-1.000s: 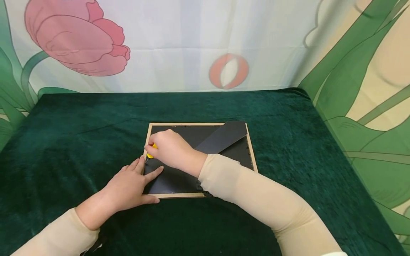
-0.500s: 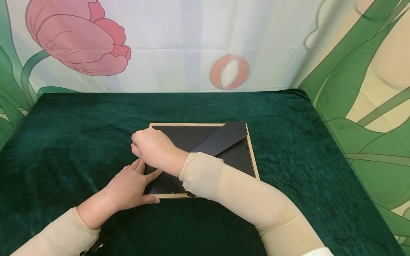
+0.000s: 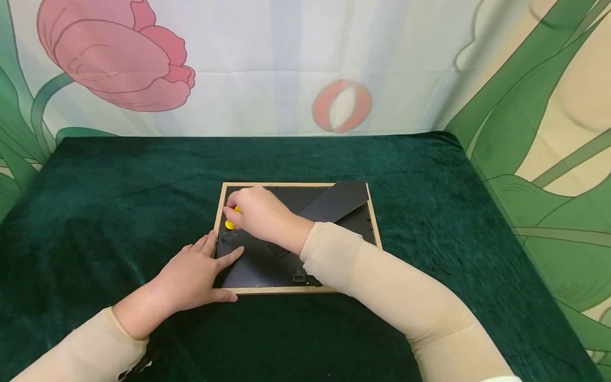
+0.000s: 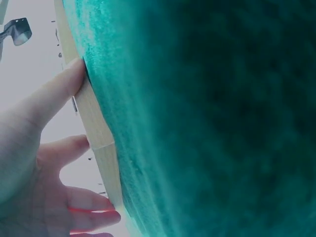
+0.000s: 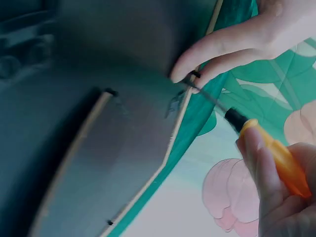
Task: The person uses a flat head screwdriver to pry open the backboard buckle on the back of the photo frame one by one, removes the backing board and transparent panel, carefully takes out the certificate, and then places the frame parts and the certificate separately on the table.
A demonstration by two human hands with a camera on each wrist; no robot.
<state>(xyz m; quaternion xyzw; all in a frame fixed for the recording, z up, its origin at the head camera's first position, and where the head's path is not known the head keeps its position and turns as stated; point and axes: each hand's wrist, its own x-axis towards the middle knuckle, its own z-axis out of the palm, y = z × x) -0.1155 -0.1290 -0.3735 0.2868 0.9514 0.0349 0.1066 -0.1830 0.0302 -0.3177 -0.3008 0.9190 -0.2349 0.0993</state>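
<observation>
Your right grip (image 3: 262,215) holds the screwdriver (image 5: 280,160) by the edge of the frame (image 3: 272,290); your left grip (image 3: 191,278) is spread wide. The back board (image 3: 255,268) is still in, so work seems left.

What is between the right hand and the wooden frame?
Between the right hand and wooden frame, the right wrist view shows the black collar and shaft of the screwdriver.

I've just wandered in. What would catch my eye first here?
Probably the yellow-handled screwdriver in the right hand, its tip by the left edge of the wooden frame, close to the fingers of the left hand. That frame lies black back up on the dark green cloth. Beyond, a huge pink flower is printed at the backdrop's upper left.
</observation>
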